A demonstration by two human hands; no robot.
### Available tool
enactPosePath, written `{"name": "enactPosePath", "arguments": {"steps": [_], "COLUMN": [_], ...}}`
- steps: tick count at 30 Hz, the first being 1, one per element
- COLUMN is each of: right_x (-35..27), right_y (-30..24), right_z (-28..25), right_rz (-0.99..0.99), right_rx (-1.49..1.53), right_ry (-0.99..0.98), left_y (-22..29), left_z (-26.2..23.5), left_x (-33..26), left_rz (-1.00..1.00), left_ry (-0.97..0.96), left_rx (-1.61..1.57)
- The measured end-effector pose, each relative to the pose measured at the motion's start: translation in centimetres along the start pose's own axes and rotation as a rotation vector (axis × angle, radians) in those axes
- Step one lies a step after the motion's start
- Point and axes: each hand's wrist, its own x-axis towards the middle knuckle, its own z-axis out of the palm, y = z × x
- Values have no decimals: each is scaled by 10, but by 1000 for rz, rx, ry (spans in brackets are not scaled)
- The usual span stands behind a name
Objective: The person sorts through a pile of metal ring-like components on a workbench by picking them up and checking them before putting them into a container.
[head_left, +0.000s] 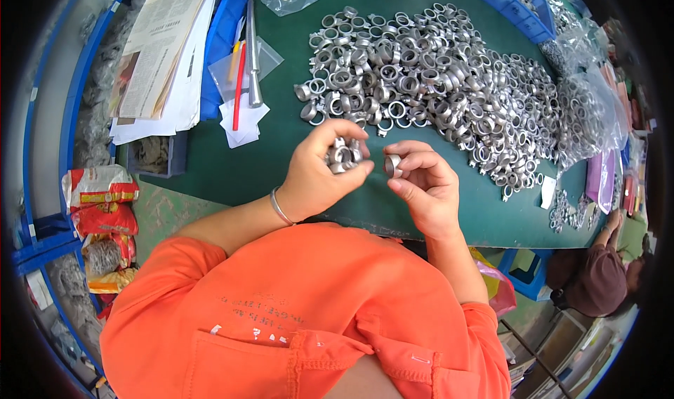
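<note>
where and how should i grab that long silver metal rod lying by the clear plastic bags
Grip the long silver metal rod around its bare middle, coming from above with fingers across its width. It lies flat on the green table, running away from the person, its near end on clear plastic bags beside red and yellow sticks.

Left hand hides most of its metal rings; count perhaps unclear.

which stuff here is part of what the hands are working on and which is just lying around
In use:
- left hand, holding a cluster of metal rings
- right hand, pinching a single ring
- ring pile on the green table

Lying about:
- paper stack
- metal rod
- red pen
- snack packets
</note>
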Motion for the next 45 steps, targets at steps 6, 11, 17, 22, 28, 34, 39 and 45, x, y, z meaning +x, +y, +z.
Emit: {"name": "enactPosePath", "arguments": {"steps": [6, 11, 17, 22, 28, 34, 39, 45], "right_x": [10, -18, -192, -320, -372, -115, -14, 5], "right_y": [-8, -13, -68, -17, -9, -74, -17, 5], "right_z": [13, -24, -118, -185, -237, -101, -23, -26], "right_rz": [478, 332, -200, -41, 313, -288, -178, -1], "right_rx": [977, 935, 665, 563, -470, -1185, -1270, -1238], "right_ry": [76, 426, 857, 1897, 1867, 901, 19, 112], "left_y": [6, 34, -11, -14, -31, -25, -27, -34], "left_z": [21, 43, -16, -69, -59, -9, 15, 14], "left_x": [35, 42, 41, 37, 29, 18, 9, 11], "left_rz": [726, 775, 206, -168, 42, -37, 30, 19], "left_ry": [-241, -333, 16, -70, -204, -35, -211, -216], "left_rx": [413, 522, 406, 825, 929, 730, 449, 328]}}
